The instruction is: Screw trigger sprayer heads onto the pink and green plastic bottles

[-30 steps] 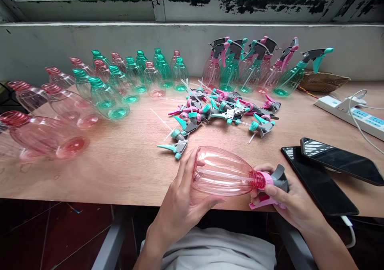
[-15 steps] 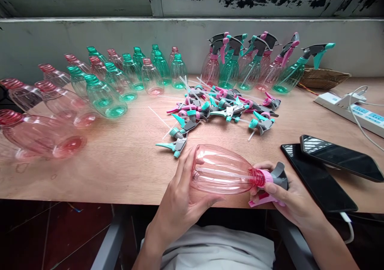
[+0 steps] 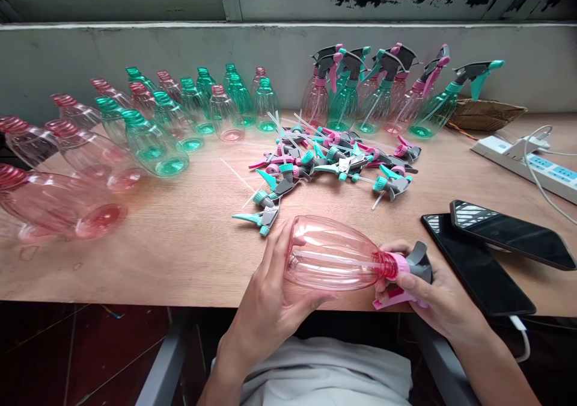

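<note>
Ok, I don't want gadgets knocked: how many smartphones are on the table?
2: the lower smartphone lies on the table, right of the right hand; the upper smartphone overlaps its far end.

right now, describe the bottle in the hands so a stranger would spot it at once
Find the wooden table, then look along its near edge, in front of the seated person. There a see-through pink bottle is held sideways, its base in the left hand and its pink-and-grey spray head in the right hand. It is the only bottle being held.
</note>
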`<state>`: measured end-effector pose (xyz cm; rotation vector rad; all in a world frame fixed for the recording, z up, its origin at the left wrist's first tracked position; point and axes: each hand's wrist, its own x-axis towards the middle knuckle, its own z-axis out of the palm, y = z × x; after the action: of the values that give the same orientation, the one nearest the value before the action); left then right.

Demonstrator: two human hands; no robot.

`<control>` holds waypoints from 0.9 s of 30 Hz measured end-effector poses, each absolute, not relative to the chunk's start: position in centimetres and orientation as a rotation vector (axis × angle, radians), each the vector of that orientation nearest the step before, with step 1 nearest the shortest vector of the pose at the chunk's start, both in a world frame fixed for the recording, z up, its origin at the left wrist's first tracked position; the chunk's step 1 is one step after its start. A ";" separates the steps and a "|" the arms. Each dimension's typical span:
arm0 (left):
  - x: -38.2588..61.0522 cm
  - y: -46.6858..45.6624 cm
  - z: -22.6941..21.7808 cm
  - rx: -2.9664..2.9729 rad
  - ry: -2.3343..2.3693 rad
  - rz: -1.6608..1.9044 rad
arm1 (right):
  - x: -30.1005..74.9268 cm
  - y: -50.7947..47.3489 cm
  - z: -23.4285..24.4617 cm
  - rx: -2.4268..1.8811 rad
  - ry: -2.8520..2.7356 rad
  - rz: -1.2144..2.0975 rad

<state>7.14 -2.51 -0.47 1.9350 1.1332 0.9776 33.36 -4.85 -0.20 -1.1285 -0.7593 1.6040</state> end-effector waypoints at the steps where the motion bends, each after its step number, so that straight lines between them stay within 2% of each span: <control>1: 7.1 -2.5 -0.5 1.938 1.133 0.981 | 33.4 -4.8 -0.2 -1.128 -0.761 1.603; 27: 7.1 -2.6 -0.5 1.944 1.149 0.962 | 33.6 -4.9 -0.7 -1.109 -0.775 1.619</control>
<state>7.09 -2.60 -0.46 1.9438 1.1489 0.9621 33.61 -4.86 -0.69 -1.1090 -0.7749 1.6186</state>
